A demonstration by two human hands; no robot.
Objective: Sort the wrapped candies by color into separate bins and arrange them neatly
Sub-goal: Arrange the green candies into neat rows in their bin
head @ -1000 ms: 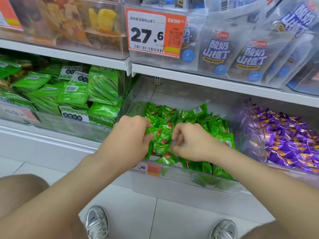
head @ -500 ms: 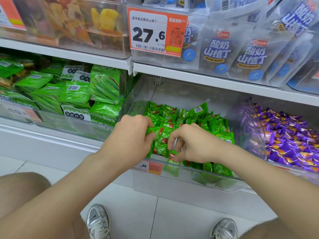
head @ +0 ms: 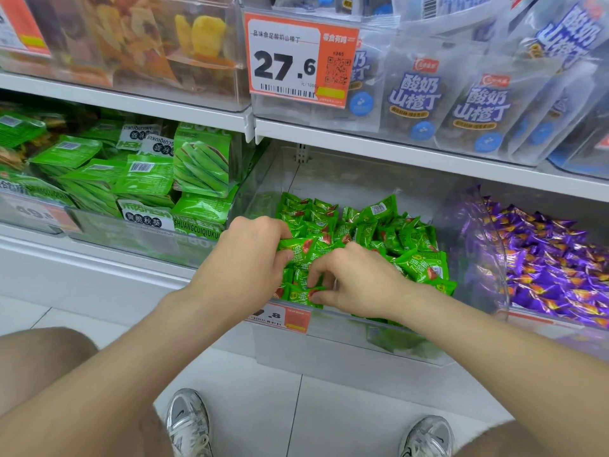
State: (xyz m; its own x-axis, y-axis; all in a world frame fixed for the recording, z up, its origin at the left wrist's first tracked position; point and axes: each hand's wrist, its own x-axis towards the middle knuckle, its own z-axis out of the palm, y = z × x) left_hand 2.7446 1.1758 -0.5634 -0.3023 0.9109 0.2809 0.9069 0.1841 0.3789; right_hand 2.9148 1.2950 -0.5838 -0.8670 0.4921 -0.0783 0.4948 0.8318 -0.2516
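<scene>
Right hand (head: 359,285) moved frontward, pinches green candy (head: 301,295) | left hand (head: 250,255) grips candies (head: 298,247)

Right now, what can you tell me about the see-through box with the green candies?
The clear plastic bin sits on the lower shelf, open on top, holding shiny green candies. An orange price tag is on its front wall. The left hand and right hand reach in and grip candies.

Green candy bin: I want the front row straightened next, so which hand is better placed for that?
Right, probably. The right hand pinches the front candy at the clear bin's front lip, while the left hand grips green candies farther back on the pile's left side.
</scene>
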